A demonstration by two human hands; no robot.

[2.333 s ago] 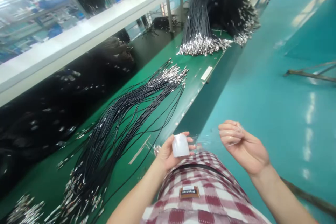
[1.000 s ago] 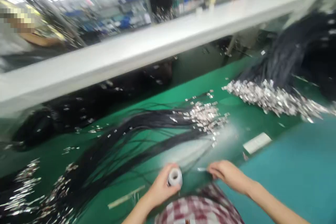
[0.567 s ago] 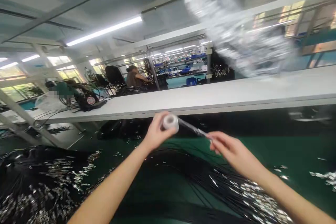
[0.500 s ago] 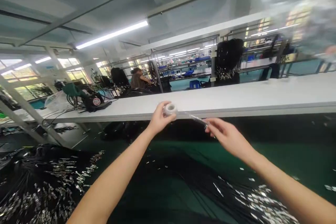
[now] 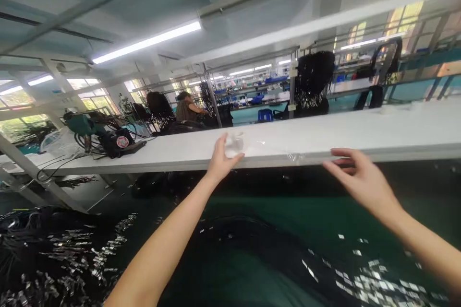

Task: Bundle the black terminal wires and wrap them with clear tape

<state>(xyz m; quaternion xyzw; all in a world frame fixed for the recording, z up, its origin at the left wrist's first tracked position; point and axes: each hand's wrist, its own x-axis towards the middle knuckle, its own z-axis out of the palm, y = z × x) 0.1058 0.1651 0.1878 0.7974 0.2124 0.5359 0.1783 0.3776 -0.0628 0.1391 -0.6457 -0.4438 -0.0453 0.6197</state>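
Observation:
My left hand (image 5: 222,159) is at the front edge of the white bench, thumb and fingers spread apart. Just beyond its fingertips, a small roll of clear tape (image 5: 237,141) looks blurred against the bench top; the hand does not appear closed on it. From the roll a loose clear strip (image 5: 297,157) trails rightward along the bench edge. To the right of that strip, my right hand (image 5: 362,180) hangs in front of the edge with nothing in it, its thumb and fingers apart.
The long white bench (image 5: 187,146) crosses the view, with a dark machine (image 5: 120,141) on its left. Bundles of black cables with shiny ends (image 5: 65,254) lie lower left and lower right. Further back, a person (image 5: 188,108) is beside hanging black bundles (image 5: 315,79).
My right hand has let go of the clear strip and moved right. My left hand's fingers have spread from around the tape roll. The clear plastic at upper right has gone from view.

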